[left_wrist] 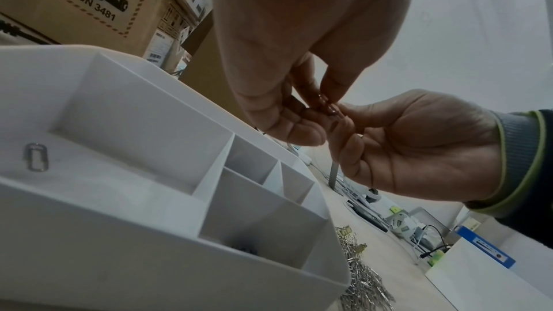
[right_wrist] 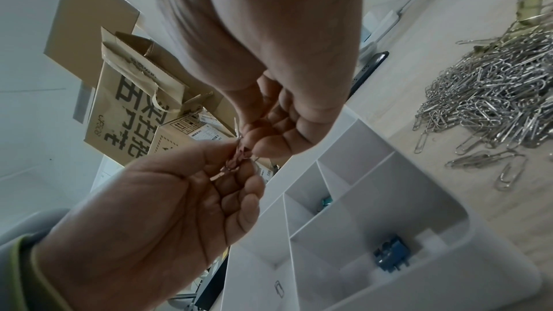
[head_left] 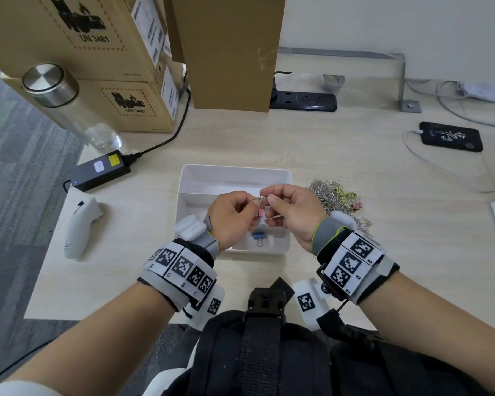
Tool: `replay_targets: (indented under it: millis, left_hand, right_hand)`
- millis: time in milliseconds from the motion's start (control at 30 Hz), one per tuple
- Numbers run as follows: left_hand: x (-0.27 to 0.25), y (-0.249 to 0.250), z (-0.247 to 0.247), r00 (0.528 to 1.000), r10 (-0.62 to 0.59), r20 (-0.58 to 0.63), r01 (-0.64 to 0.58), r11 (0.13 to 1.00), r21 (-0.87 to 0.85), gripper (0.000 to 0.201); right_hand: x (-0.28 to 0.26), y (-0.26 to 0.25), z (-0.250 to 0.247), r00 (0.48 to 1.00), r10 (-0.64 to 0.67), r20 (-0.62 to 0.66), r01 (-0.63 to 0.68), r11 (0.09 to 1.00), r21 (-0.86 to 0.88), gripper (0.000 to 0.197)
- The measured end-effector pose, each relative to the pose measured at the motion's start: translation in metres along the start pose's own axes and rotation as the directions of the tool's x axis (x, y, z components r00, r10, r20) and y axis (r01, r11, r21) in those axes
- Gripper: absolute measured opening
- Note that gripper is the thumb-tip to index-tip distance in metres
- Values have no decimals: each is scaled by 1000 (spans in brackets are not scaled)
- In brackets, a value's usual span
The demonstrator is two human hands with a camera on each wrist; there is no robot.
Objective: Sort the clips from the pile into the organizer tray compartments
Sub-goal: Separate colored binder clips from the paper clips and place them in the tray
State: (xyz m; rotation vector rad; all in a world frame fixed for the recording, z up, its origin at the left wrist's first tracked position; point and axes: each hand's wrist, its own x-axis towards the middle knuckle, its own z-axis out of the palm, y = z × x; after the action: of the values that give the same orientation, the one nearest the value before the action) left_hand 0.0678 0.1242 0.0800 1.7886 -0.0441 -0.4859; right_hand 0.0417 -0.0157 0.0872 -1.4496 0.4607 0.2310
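A small pink binder clip [head_left: 261, 212] hangs in the air over the white organizer tray [head_left: 235, 168], held between both hands. My left hand [head_left: 252, 205] pinches it from the left, and my right hand [head_left: 267, 199] pinches the wire loop at its top. The wrist views show the same clip [right_wrist: 236, 161] [left_wrist: 329, 110] pressed between the fingertips. A blue binder clip [head_left: 258, 236] [right_wrist: 390, 254] lies in a near compartment. One paper clip [left_wrist: 36, 156] lies in the large compartment. The pile [head_left: 333, 192] of silver paper clips and coloured binder clips sits right of the tray.
Cardboard boxes [head_left: 69, 52] and a brown paper bag [head_left: 229, 52] stand behind the tray, beside a steel-capped bottle [head_left: 69, 104]. A black power adapter [head_left: 99, 170] and a white controller [head_left: 80, 227] lie to the left. A phone on a cable [head_left: 452, 136] lies at the far right.
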Motion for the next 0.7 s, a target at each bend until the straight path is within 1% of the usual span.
replay_targets:
  millis: [167,333,433,500,600,633,700]
  left_hand:
    - [0,4,-1,997,-45,58,46,999,-6,25]
    - [0,7,-2,992,-67,106,66,998,14,25]
    - [1,7,-3,988,-75,137,70,997,41,22]
    - [1,7,-3,979,-94,182,83,994,65,25]
    - [2,8,-5,957,-148,250,133,988,77,31]
    - [2,8,-6,947,-168,273,154,986,72,32]
    - [3,9,-7,929,-194,316,190,981,46,29]
  right_hand:
    - [0,1,-1,998,-38,46,41,997,-60,21]
    - [1,0,-4,996,-24,83,26,999,-28,17]
    - [1,-2,-4,993,-30,118,39,996,-76,15]
    - [1,-3,-5,990,-27,137,45,991,-128,16]
    - [2,-6,-6,987,-27,156,64,969,-238,20]
    - [2,-6,-6,987,-16,158,56,967,-250,20]
    - [4,-6,-6,988,23,154,8,980,-197,21]
